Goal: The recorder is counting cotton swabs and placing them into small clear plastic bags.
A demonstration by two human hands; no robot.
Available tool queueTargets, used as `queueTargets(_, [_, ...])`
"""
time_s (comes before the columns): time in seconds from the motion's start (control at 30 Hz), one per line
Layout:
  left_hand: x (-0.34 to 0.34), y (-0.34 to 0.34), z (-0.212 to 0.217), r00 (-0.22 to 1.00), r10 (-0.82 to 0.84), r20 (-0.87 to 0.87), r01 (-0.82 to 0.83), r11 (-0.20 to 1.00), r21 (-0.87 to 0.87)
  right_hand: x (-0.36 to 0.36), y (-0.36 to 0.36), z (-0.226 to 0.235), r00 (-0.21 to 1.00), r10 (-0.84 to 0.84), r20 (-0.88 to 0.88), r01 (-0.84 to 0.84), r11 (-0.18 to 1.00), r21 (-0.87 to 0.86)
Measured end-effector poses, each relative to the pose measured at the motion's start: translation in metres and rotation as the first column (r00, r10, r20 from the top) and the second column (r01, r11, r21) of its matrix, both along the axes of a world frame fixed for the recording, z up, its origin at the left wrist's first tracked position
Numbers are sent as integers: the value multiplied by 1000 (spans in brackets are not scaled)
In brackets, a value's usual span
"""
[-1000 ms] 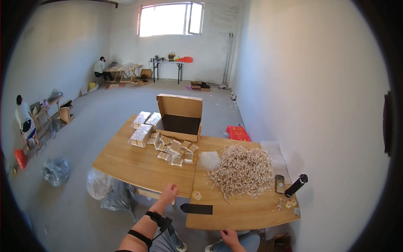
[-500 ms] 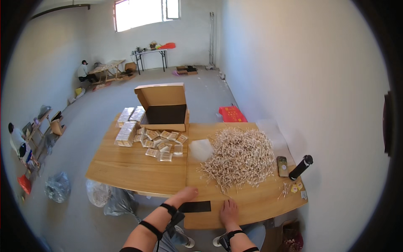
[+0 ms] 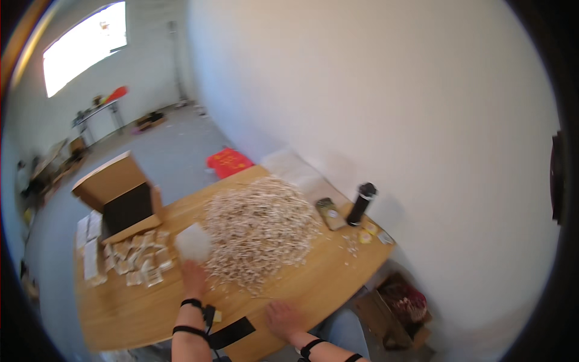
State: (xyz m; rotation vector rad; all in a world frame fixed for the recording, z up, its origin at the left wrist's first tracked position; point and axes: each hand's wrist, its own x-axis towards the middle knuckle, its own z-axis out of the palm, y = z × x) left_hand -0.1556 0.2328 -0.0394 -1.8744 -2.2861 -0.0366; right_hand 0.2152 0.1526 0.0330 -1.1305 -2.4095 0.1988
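Observation:
My left hand (image 3: 194, 279) reaches over the table to the near edge of a whitish, see-through plastic sheet or stack of bags (image 3: 193, 242). Motion blurs its fingers, so I cannot tell whether they grip the plastic. To the right of the plastic lies a large loose heap of cotton swabs (image 3: 259, 229). My right hand (image 3: 284, 320) rests on the wood near the front edge, fingers stretched out and holding nothing. A flat black strip (image 3: 232, 332) lies between my two forearms. Small clear packets of swabs (image 3: 140, 256) are scattered left of the plastic.
An open cardboard box (image 3: 158, 208) with a dark inside stands at the back left, beside stacked packets (image 3: 91, 259). On the right are a phone (image 3: 330, 214), a black bottle (image 3: 362, 205) and yellow pieces (image 3: 367, 234). A floor carton (image 3: 395, 314) sits beyond the table's right edge.
The view has swung right and tilted. My left hand has moved forward from the front of the table to the plastic. My right hand still rests near the front edge.

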Motion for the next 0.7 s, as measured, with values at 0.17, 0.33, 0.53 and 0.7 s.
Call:
queueTargets(0.17, [4,-6,15,888,49,458,-138,977,164,4,4,-4,995,-48,-83,50,999,20])
queueTargets(0.33, [80,-44,64,697,15,717,-511,712,482,12,8,-17,989,-66,-132,71,997,31])
queueTargets(0.53, [188,-177,86,99,-243,965,-463,847,261,8,6,-26,982,-39,-184,49,997,51])
queueTargets(0.7, [243,-269,106,-59,-13,998,-270,963,-4,13,2,-26,841,-29,-540,-437,550,-711])
